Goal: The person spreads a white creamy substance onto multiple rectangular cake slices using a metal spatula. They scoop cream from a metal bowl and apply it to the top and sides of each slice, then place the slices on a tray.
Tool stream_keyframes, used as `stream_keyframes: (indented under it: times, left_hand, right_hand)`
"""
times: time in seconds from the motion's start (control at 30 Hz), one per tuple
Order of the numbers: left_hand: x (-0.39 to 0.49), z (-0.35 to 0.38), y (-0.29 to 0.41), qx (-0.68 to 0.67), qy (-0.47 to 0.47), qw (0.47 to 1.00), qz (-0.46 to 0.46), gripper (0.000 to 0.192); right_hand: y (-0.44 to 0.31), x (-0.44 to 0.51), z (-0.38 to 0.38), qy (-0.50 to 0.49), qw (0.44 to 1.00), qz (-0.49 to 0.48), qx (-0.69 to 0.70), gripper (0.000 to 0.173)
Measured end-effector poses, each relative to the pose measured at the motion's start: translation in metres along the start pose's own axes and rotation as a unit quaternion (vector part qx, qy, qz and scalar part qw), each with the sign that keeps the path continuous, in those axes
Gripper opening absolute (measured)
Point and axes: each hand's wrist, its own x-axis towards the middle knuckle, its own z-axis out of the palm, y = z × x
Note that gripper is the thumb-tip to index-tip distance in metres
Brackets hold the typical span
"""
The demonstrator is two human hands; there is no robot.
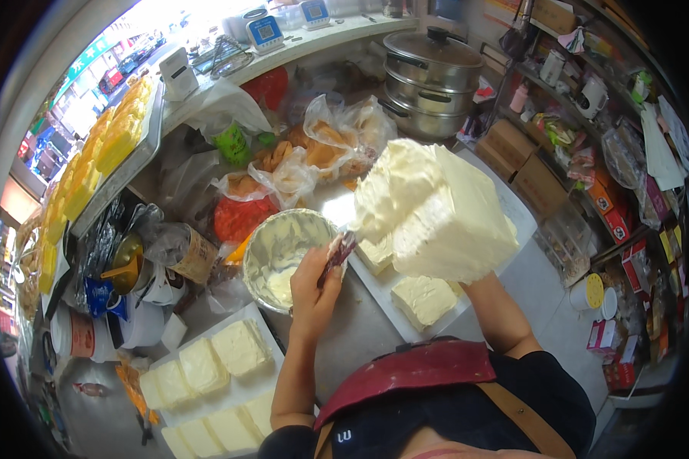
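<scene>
My left hand [313,292] grips the dark handle [337,257] of a spreading tool, whose blade is against the cream and mostly hidden by it. A large block coated in pale cream [448,212] is raised at the right, tilted. My right hand [477,282] is under this block and almost wholly hidden, so its fingers cannot be made out. Beside my left hand stands a metal bowl [252,252] smeared with cream. Below the raised block, smaller cream-coated blocks [425,301] sit on a white tray [405,328].
At the lower left, a tray [252,318] holds several cream-coated blocks [241,347]. Bagged bread [321,143] lies behind the bowl, near a stacked metal steamer [430,86]. Yellow cakes fill a raised tray [115,178] at the left. Loaded shelves [568,97] line the right.
</scene>
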Motion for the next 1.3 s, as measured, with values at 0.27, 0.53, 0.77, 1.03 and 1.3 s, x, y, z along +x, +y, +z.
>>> stream_keyframes:
  times: [0.27,0.53,0.77,1.03,1.3]
  left_hand:
    - [-0.012,-0.014,-0.040,-0.253,0.046,0.888,-0.382,0.039]
    - [-0.005,-0.141,-0.058,0.358,-0.182,0.852,-0.337,0.024]
    - [0.010,-0.155,-0.085,0.544,-0.348,0.735,-0.208,0.020]
    - [0.016,-0.124,-0.139,0.551,-0.434,0.700,-0.137,0.021]
    - [0.038,-0.085,-0.120,0.486,-0.482,0.727,-0.058,0.019]
  right_hand:
    - [-0.019,-0.006,0.004,0.057,0.987,-0.086,-0.124,0.062]
    - [-0.077,-0.034,0.028,0.079,0.911,-0.238,-0.327,0.061]
    - [-0.118,-0.018,-0.012,-0.029,0.986,-0.148,-0.074,0.056]
    - [-0.098,-0.007,0.007,-0.015,0.982,-0.190,0.019,0.066]
    - [-0.149,-0.048,-0.015,0.044,0.976,-0.212,-0.036,0.063]
